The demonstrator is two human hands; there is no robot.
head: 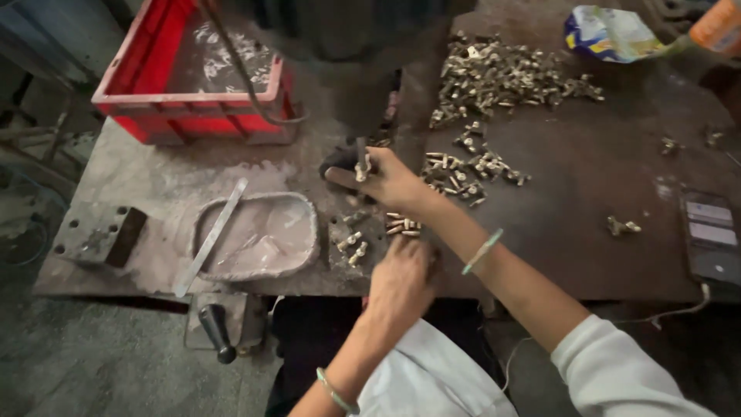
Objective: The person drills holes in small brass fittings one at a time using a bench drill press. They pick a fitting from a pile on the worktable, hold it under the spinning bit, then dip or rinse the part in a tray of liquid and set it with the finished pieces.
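Head view: a small brass fitting [361, 171] is pinched in the right hand [390, 181] under the drill spindle [360, 150], while loose fittings [403, 225] on the desk [587, 232] are touched by the left hand [401, 282], its grip half-curled.

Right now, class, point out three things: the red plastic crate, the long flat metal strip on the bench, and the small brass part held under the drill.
Red plastic crate [197, 99]: head view, front rim.
Flat metal strip [210, 238]: head view, mid-length.
Small brass part [360, 171]: head view, top, at right hand [390, 181].
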